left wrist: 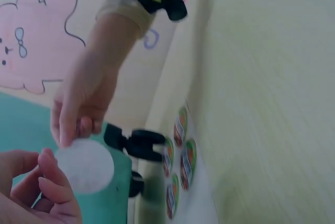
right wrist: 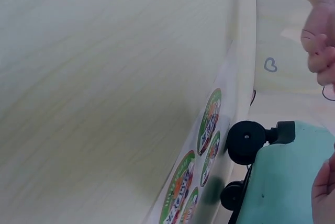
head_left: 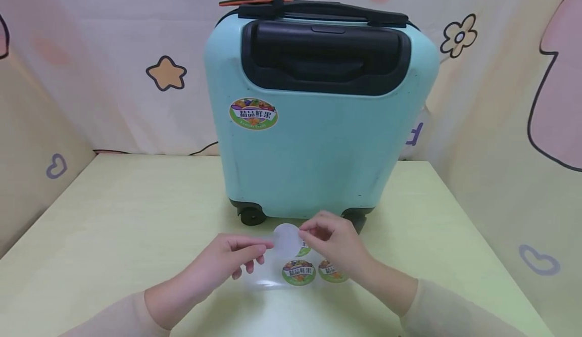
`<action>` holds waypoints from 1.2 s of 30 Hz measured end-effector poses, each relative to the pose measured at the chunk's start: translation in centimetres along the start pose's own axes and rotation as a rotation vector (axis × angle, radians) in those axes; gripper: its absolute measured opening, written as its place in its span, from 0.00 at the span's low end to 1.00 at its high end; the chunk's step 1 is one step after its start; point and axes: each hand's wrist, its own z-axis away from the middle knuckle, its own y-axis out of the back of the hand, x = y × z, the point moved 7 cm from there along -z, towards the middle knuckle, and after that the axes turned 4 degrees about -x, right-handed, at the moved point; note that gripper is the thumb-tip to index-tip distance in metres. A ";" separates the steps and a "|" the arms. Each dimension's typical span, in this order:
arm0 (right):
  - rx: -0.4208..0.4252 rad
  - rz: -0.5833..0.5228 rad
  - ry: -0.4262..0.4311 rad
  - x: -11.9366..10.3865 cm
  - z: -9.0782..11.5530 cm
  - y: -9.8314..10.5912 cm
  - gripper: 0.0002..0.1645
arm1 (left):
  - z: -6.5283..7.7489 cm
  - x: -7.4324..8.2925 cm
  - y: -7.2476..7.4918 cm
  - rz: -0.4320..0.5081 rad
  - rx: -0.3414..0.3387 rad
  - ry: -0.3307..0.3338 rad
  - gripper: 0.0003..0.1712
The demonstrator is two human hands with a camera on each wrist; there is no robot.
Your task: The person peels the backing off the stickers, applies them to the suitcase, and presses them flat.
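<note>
Both hands (head_left: 213,266) (head_left: 338,246) pinching round white-backed sticker (head_left: 286,240) above clear sticker sheet (head_left: 297,272) on pale green counter (head_left: 113,226); risks folding onto itself, adhesive sticking to fingers.

Both forearms wear close-fitting long sleeves of a pale beige, peach-tinted knit that end at the wrists. The left hand (head_left: 218,266) and the right hand (head_left: 338,248) are bare, without rings or gloves. In the left wrist view a black strap with a small yellow-green tag (left wrist: 159,3) sits over the right sleeve's cuff.
</note>
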 end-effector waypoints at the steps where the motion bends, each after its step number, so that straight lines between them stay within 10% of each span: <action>1: 0.007 0.013 0.029 -0.3 0.0 0.0 0.03 | -0.1 0.3 -0.5 0.035 -0.017 0.003 0.18; 9: 0.135 0.234 0.533 -4.0 1.0 0.1 0.08 | -1.0 1.2 -2.1 0.185 -0.029 -0.007 0.21; 14: 0.199 0.360 0.706 -5.3 1.6 -0.3 0.03 | -1.4 1.3 -2.3 0.216 0.017 -0.007 0.20; 31: 0.192 0.406 0.765 -5.6 1.9 -0.7 0.10 | -2.3 1.3 -1.8 0.159 0.107 -0.031 0.17; 36: 0.230 0.307 0.644 -4.7 1.2 1.0 0.07 | -2.4 1.2 -0.8 0.089 0.163 -0.031 0.14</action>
